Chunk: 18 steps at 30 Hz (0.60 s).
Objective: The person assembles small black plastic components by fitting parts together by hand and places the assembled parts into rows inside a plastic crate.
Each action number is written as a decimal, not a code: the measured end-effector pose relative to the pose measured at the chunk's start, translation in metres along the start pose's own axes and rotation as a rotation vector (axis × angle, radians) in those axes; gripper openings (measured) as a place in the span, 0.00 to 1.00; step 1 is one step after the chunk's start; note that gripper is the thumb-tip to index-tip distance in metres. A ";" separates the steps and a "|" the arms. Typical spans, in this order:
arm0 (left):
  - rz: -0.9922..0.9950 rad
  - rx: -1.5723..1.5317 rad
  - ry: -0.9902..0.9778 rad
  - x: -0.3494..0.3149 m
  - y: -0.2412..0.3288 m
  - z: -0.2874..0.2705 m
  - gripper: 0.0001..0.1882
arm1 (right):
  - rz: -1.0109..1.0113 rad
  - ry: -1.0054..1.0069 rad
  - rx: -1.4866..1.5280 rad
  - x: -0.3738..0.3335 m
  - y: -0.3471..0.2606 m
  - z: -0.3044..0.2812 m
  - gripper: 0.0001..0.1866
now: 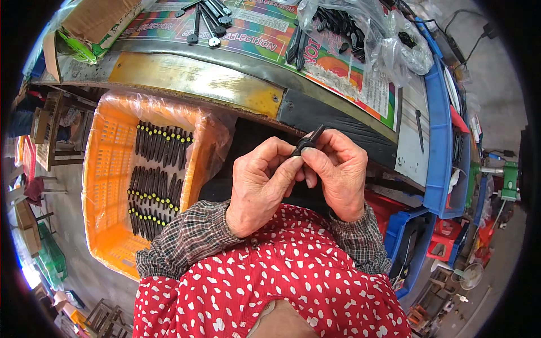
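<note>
A small black part with a narrow stem [317,133] is pinched between my two hands, in front of the workbench edge. My left hand [262,183] grips its lower left end with thumb and fingers. The thumb and fingertips of my right hand [338,169] close on its upper right side. The fingers cover much of it, so its kind cannot be made out. To the left, an orange plastic crate [104,186] lined with clear film holds rows of black pieces with yellow round spots [163,141].
On the workbench [186,73] lie black long-handled pieces [205,22] and a clear plastic bag [389,34] of black parts. A cardboard box [93,25] stands at far left. Blue bins [442,141] line the right side; another blue bin [403,236] sits lower right.
</note>
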<state>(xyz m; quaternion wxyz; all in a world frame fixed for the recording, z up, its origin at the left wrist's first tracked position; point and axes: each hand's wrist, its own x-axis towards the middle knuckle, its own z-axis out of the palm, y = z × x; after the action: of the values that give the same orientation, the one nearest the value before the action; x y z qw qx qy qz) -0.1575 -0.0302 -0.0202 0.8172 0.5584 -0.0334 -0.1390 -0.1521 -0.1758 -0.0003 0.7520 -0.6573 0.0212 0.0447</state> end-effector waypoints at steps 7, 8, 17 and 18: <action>0.024 0.082 0.009 0.001 -0.004 -0.001 0.03 | -0.032 -0.009 -0.096 -0.002 0.001 0.001 0.05; 0.023 0.082 0.009 0.001 -0.004 0.000 0.03 | -0.106 0.049 -0.224 -0.003 0.003 0.003 0.05; -0.062 -0.007 -0.026 0.002 -0.003 -0.005 0.04 | -0.019 0.016 -0.085 -0.001 -0.002 0.002 0.04; -0.060 -0.001 -0.041 0.002 -0.002 -0.005 0.04 | -0.017 0.016 -0.085 0.000 -0.002 0.000 0.04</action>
<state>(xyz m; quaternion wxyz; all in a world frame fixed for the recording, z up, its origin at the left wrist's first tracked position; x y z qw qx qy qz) -0.1548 -0.0267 -0.0245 0.8122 0.5556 -0.0333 -0.1750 -0.1515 -0.1765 0.0020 0.7236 -0.6891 0.0200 0.0339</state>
